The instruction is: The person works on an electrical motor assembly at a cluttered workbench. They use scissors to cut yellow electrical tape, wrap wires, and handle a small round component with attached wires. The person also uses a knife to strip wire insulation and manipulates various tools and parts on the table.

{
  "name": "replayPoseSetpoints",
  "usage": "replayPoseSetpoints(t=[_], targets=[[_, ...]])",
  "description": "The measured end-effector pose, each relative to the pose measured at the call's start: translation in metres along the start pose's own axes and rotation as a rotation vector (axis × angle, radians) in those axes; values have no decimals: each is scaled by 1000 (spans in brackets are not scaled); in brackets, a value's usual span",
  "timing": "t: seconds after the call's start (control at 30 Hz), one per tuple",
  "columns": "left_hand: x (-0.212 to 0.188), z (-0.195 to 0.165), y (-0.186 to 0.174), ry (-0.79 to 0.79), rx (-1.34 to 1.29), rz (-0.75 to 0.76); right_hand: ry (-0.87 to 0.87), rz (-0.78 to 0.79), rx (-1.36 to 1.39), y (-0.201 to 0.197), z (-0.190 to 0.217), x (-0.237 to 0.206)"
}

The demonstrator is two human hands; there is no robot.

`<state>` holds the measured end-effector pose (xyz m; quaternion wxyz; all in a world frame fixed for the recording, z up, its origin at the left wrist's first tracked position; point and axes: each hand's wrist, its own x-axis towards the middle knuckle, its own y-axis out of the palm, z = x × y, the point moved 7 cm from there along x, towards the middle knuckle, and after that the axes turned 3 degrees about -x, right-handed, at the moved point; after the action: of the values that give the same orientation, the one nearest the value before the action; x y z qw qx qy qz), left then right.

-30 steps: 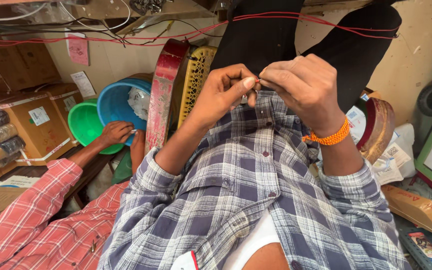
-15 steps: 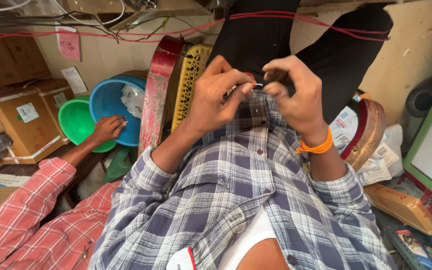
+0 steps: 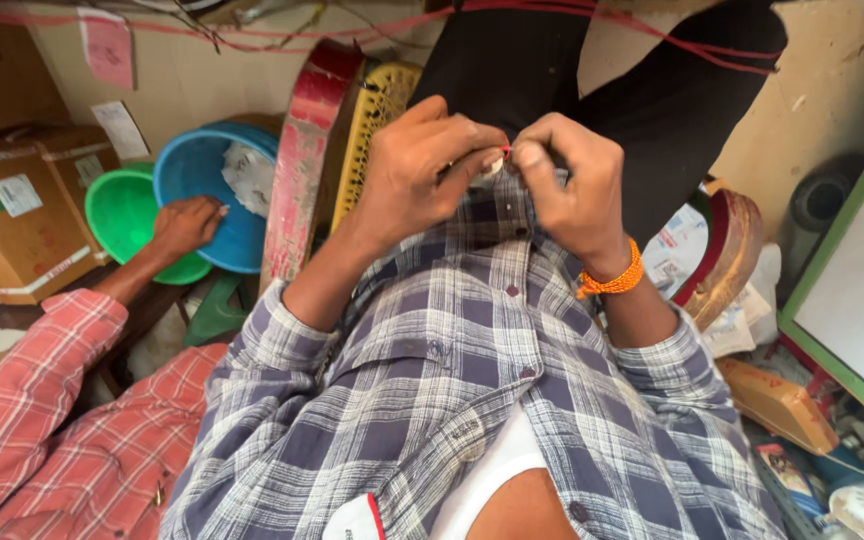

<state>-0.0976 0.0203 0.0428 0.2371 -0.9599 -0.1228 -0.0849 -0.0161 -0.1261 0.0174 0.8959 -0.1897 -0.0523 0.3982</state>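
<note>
Fingers of both hands still pinched together on the shirt hem, now nearer the camera.

A brown cardboard box stands at the far left, bound with pale tape and bearing a small white rectangular label (its print too small to tell). On the wall above hang a pink paper slip and a white paper slip. A printed white packet lies at the right.

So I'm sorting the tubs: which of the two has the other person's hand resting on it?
The green tub; the other person's hand lies on its rim, where it meets the blue tub.
</note>
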Motion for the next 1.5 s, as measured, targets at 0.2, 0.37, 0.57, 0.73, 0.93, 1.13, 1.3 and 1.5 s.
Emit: replayPoseSetpoints(t=[0.2,0.37,0.57,0.73,0.93,1.13,1.3,1.5], targets=[[-13,25,-15,-167,-119,-31,-140,9,-178,21,-11,-5],[-31,54,-6,-361,-647,-34,-272,183,-285,33,-19,-12],[-57,90,1,-570,-804,-176,-5,209,-103,34,-60,-20],[-67,111,15,-569,-1168,-312,-21,161,-131,40,-68,-21],[-58,116,12,-519,-1259,-391,214,92,185,27,-78,-39],[-57,125,0,-487,-1095,-481,515,103,724,20,-133,-76],[-51,123,9,-553,-1157,-569,600,-9,776,21,-149,-78],[-26,109,1,-657,-1305,-602,588,40,1293,24,-123,-54]])
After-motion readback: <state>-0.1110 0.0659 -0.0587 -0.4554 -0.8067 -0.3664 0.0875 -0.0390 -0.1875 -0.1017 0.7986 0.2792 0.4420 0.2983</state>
